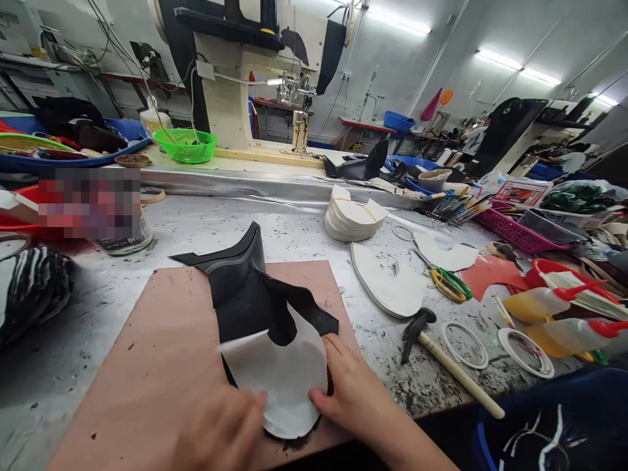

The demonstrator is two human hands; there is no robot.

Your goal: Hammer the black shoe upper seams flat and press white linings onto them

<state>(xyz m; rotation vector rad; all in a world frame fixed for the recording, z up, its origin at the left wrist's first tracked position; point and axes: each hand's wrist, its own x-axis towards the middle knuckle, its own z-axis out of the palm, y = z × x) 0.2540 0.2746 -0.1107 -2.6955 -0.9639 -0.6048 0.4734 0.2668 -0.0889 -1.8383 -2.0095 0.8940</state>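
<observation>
Both your hands press a white lining piece onto black leather at the counter's near edge.

Your left hand (223,428) lies flat, fingers spread on the white piece (282,376); your right hand (350,392) pinches its right rim, fingers nearly closed. The black leather (245,288) lies under it on a brown board (161,353). A hammer (441,356) lies just right of the board, and a stack of white pieces (353,219) sits farther back.
</observation>
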